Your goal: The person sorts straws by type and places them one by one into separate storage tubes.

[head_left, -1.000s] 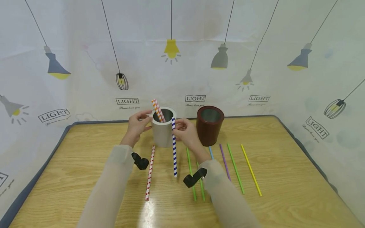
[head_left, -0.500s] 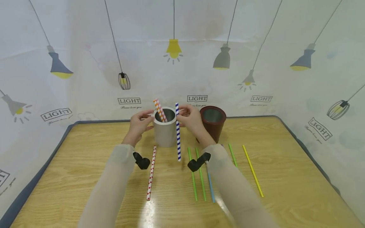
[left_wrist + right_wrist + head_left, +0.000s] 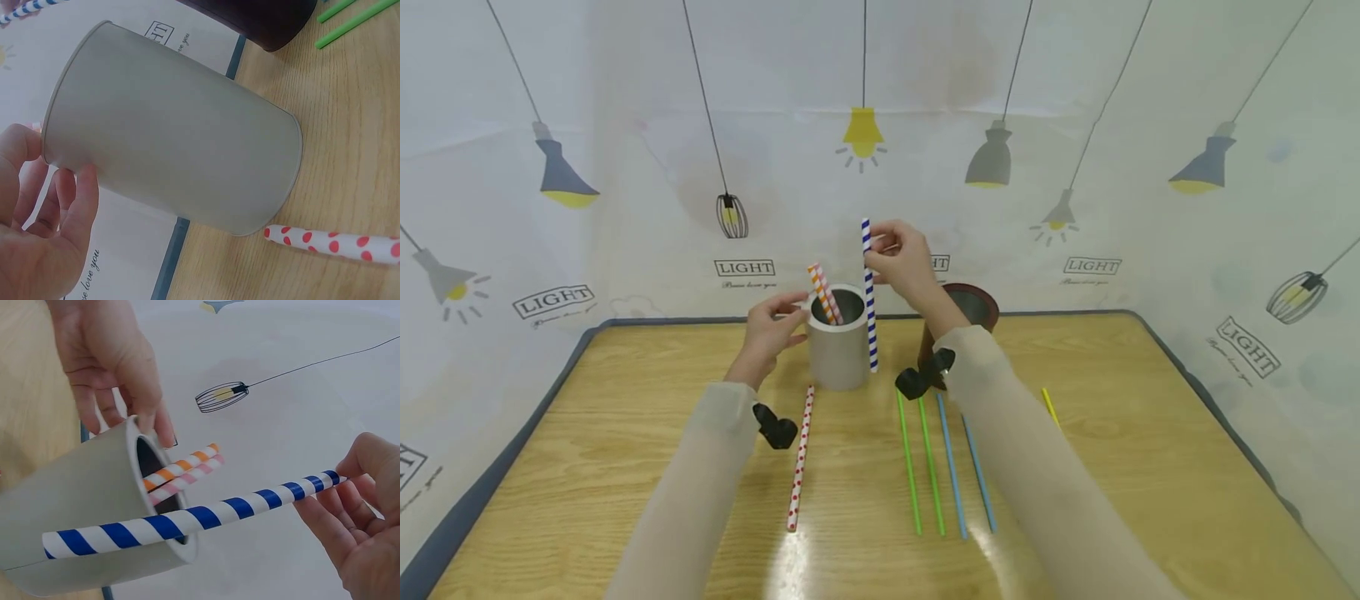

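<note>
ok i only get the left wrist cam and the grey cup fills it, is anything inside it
observer: Yes, an orange striped straw and a pink striped straw stand in the grey cup, leaning left.
operator: and the right hand
observer: The right hand pinches a blue striped straw upright near its top.
operator: is its tip in the cup
observer: No, its lower end hangs outside, against the cup's right wall.
</note>
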The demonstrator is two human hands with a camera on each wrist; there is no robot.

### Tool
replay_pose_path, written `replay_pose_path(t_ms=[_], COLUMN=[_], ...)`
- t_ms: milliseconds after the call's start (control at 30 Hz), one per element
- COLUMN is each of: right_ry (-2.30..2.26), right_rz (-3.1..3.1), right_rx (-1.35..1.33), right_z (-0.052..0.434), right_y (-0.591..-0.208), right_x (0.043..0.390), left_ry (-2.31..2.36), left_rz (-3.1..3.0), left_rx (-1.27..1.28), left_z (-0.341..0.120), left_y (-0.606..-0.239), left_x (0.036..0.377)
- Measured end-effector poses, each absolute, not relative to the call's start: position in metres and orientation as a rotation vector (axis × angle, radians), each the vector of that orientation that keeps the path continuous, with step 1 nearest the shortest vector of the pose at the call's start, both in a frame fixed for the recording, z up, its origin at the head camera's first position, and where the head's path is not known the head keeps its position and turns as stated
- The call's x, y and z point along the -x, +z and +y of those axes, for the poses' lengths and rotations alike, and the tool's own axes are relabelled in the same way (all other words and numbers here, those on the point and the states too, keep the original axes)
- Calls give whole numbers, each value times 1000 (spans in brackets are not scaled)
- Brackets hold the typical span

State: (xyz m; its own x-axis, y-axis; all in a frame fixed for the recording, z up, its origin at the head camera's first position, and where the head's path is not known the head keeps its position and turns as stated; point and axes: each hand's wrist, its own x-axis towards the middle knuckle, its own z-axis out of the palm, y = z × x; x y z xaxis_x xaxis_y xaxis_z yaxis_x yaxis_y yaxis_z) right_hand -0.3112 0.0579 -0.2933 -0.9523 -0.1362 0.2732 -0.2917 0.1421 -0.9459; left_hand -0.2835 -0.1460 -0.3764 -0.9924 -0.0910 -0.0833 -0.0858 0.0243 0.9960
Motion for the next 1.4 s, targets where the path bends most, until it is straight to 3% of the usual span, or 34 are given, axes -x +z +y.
replay_pose_path(t_ms=[367, 567, 1400], right_ry=[1865, 1855, 1862], right_rz=[-2175, -2112, -2255], right_rx=[-461, -463, -384], right_z=[48, 40, 34], right_y=[-249, -243, -331], right_x=[329, 331, 347], left_ry=[-2181, -2187, -2168], left_rz=[-2236, -2234, -2237], left_rx=[-175, -167, -179], left_z=[-148, -148, -146], left_y=[-376, -377, -378], left_x=[283, 282, 283])
